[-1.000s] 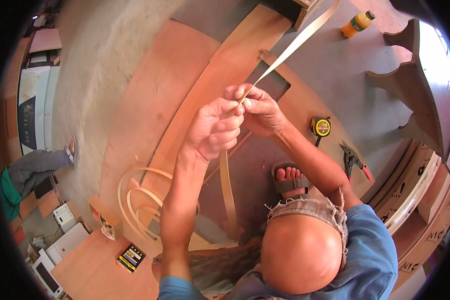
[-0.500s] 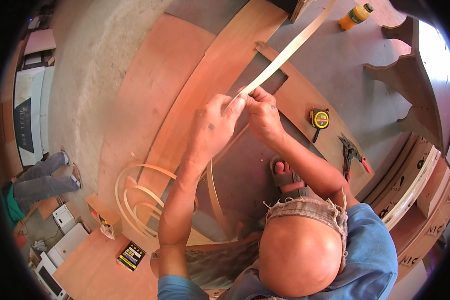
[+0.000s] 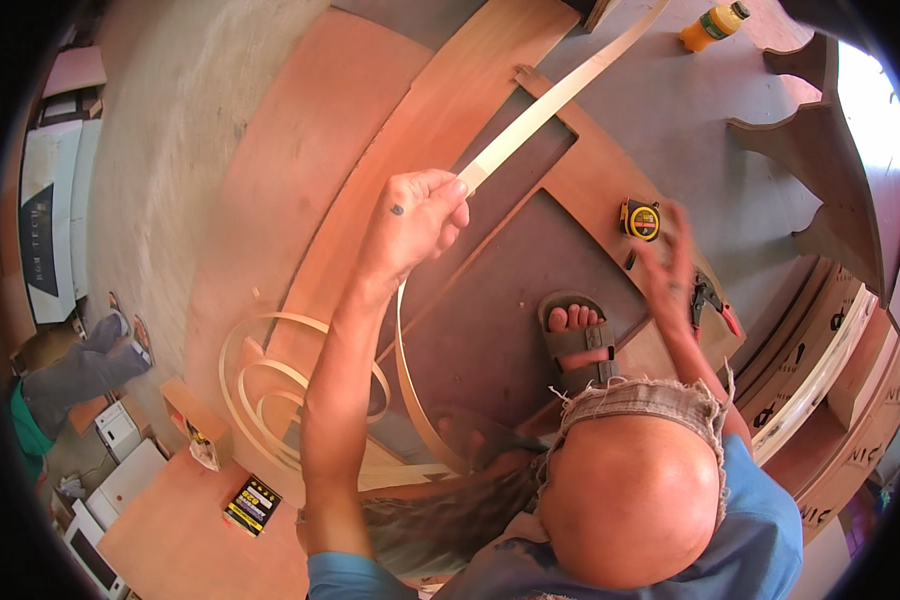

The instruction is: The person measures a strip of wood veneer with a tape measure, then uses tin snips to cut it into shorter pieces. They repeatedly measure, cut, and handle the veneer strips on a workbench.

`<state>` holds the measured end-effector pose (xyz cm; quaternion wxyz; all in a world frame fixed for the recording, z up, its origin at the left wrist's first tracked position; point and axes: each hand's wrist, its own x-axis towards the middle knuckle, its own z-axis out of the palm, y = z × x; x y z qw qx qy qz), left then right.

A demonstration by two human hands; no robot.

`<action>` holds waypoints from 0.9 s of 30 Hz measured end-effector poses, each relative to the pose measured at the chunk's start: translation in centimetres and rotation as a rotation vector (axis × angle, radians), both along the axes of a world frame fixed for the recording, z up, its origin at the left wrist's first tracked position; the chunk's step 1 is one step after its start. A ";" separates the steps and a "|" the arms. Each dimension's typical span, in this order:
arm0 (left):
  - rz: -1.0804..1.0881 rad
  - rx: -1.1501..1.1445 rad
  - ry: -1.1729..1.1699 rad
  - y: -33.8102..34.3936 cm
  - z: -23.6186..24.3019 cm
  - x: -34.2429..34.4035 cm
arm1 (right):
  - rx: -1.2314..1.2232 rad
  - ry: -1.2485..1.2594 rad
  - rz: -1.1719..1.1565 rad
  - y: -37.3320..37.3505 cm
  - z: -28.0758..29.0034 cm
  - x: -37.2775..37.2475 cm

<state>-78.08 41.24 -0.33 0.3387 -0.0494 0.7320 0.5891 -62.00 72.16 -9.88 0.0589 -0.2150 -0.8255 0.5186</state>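
My left hand [image 3: 425,220] is closed on a pale, thin wooden strip [image 3: 545,108], pinched between thumb and fingers. The strip runs up and to the right from the hand, past the top edge of the view. Another length of it hangs below the hand, and loose coils [image 3: 270,385] lie at the lower left. My right hand [image 3: 670,270], a little blurred, is open beside a yellow and black tape measure [image 3: 640,220]. I cannot tell whether it touches it. Red-handled snips [image 3: 712,305] lie close to my right wrist.
Brown wooden panels [image 3: 355,130] and a notched board [image 3: 610,165] lie around me. An orange drink bottle [image 3: 710,30] stands at the far right, near a scalloped wooden piece [image 3: 830,150]. A small black and yellow box [image 3: 252,505] is at lower left. Another person's legs [image 3: 80,375] show at left.
My right hand has let go of the strip and moved right, down to the tape measure, opening. My left hand keeps its grip on the strip.
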 end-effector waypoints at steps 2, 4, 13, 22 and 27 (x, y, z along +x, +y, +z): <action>-0.007 -0.009 -0.059 -0.3 -0.4 -0.1 | 0.395 -0.058 -0.051 6.6 -0.1 5.8; -0.052 -0.057 -0.102 -0.3 -0.8 -0.2 | 0.683 -0.345 0.053 11.7 0.0 11.5; -0.050 -0.025 -0.161 -0.5 -2.0 -0.5 | 0.533 -0.819 0.053 12.8 -2.4 19.2; -0.102 -0.057 -0.118 1.1 -1.9 0.8 | 0.571 -0.975 -0.188 8.3 -2.1 15.0; -0.140 -0.029 -0.131 0.8 -2.0 0.3 | 0.564 -0.917 -0.084 9.9 -1.3 15.2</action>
